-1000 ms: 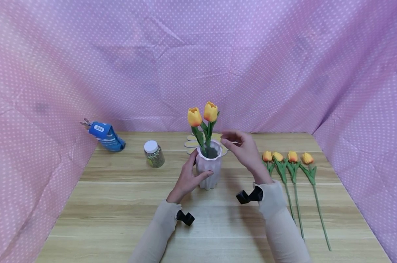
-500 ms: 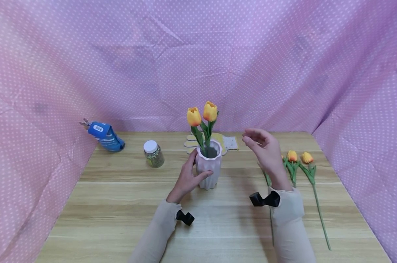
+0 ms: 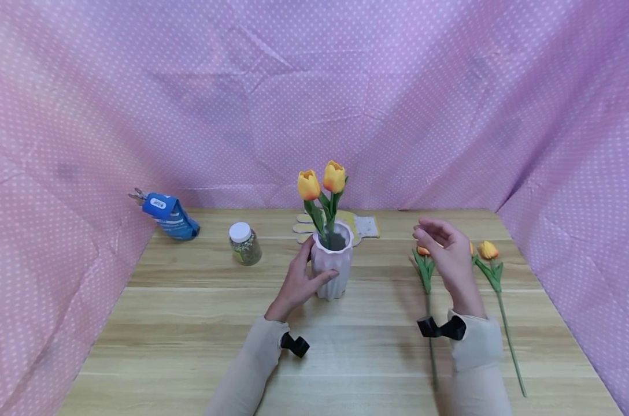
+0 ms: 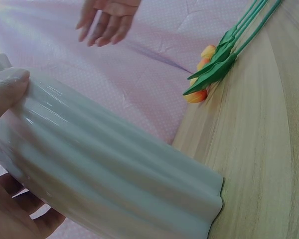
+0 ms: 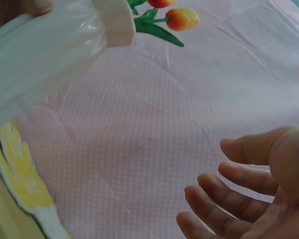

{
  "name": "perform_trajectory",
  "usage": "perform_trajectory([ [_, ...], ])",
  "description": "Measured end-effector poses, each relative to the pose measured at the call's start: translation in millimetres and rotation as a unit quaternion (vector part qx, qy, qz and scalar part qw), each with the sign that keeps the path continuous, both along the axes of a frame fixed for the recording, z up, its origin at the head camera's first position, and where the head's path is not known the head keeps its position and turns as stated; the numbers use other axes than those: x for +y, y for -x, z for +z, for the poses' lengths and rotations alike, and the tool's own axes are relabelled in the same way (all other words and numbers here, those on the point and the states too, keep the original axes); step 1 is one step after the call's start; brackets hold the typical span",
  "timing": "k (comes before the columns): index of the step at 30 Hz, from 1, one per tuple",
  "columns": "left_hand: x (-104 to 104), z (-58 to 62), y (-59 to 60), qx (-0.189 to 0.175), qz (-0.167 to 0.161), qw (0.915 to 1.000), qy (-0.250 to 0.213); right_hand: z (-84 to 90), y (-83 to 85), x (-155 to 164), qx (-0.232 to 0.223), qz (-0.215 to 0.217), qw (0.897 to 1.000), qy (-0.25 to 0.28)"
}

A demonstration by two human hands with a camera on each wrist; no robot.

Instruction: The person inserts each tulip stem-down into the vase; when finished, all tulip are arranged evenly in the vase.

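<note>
The right hand (image 3: pixel 447 257) has swung away from the vase (image 3: pixel 340 277), fingers loosely bent and holding nothing, to above the loose tulips (image 3: pixel 495 276) toward the table's right edge. The left hand (image 3: pixel 293 283) grips the upright vase, two tulips (image 3: pixel 335 177) standing in it, with a stretch of table (image 3: pixel 372 358) between vase and loose stems. Left of it stands a white-lidded jar (image 3: pixel 247 249) of greenish bits.
</note>
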State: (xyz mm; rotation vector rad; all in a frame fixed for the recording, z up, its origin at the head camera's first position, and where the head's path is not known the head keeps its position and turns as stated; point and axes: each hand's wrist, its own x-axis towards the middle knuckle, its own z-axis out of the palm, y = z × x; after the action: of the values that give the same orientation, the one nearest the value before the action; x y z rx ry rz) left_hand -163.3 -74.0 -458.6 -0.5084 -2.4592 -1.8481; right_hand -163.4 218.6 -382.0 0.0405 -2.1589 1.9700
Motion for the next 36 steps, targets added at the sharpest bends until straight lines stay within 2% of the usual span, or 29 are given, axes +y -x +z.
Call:
perform_trajectory([
  [4, 0, 1.1, -0.7, -0.004, -0.002, 1.0000, -0.004, -11.5, -3.5, 11, -0.022, -0.009, 1.000, -0.014],
  [10, 0, -0.6, -0.1, 0.006, 0.002, 1.0000, -0.001, -30.5, -10.8, 23, -0.057, -0.013, 0.996, -0.074],
  [14, 0, -2.5, 0.4, 0.010, 0.001, 0.9999, -0.001, -44.3, -15.8, 31, -0.080, -0.027, 0.987, -0.136],
  [20, -1, -3.1, 0.3, 0.008, 0.001, 1.0000, -0.005, -65.4, -21.4, 39, -0.072, -0.042, 0.976, -0.203],
  [25, -1, -3.3, 0.3, 0.014, 0.005, 0.9999, 0.000, -76.8, -26.3, 45, -0.087, -0.044, 0.959, -0.265],
  [30, 0, -3.5, 0.8, 0.014, 0.004, 0.9999, 0.003, -83.2, -29.5, 48, -0.098, -0.050, 0.947, -0.300],
  [36, 0, -3.3, 0.9, 0.012, 0.003, 0.9999, 0.001, -89.0, -33.6, 47, -0.113, -0.055, 0.940, -0.319],
])
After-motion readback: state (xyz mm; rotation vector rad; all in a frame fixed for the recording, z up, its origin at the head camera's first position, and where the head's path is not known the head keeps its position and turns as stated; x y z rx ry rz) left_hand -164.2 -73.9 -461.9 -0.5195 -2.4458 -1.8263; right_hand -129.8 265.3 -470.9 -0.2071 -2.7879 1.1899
